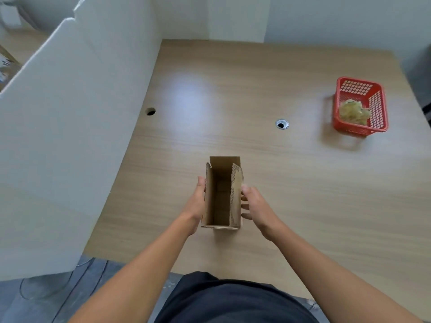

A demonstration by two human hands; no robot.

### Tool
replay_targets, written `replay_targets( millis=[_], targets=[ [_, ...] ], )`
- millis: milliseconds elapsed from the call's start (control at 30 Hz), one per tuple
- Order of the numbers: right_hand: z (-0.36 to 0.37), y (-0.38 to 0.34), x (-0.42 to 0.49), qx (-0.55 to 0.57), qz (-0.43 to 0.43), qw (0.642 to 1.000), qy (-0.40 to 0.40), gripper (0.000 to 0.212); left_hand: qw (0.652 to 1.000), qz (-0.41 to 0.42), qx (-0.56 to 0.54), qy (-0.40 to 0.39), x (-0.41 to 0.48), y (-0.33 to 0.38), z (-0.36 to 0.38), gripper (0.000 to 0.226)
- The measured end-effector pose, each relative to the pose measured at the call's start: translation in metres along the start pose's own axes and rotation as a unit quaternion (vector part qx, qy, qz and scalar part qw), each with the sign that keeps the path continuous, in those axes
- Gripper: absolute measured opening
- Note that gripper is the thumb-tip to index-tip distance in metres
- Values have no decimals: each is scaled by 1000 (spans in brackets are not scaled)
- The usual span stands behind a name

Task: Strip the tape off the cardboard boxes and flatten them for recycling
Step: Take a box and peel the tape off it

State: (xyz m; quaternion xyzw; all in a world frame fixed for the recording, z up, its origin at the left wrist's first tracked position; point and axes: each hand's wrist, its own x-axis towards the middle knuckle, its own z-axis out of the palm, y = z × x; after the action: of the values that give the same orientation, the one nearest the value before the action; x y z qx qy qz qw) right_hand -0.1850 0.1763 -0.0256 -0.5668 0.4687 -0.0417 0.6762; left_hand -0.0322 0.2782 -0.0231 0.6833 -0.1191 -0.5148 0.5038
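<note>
One cardboard box [222,194], one red plastic basket [376,106], one crumpled wad of tape [353,113] and two hands are in view. The table [268,73] is light wood grain with two cable holes, a bare one [150,111] ahead of the left hand and a metal-ringed one [282,124] ahead of the right. Pale walls close in behind it, and a tall white panel [70,136] stands well out to the left of the left hand. A dark floor with cables shows below the near edge.

The box stands upright on the table between the two hands, its top flaps raised and its inside bare. The left hand [198,201] lies flat against the box's left wall. The right hand [255,205] meets the right wall with its fingertips, thumb up near the flap's edge; neither hand curls round the cardboard. The basket sits far ahead and to the right of the right hand, with the tape wad inside it.
</note>
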Motion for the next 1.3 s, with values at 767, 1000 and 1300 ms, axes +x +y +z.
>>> replay_targets(
  millis=[767,1000,1300],
  targets=[
    [-21,9,-34,-235,-87,965,80,83,956,199,212,-43,15,-11,-14,85],
    [-12,7,-35,-508,-66,850,123,75,841,255,460,-127,27,20,-20,59],
    [11,16,-45,-558,-78,816,130,89,853,241,432,-165,16,14,-43,31]
  ],
)
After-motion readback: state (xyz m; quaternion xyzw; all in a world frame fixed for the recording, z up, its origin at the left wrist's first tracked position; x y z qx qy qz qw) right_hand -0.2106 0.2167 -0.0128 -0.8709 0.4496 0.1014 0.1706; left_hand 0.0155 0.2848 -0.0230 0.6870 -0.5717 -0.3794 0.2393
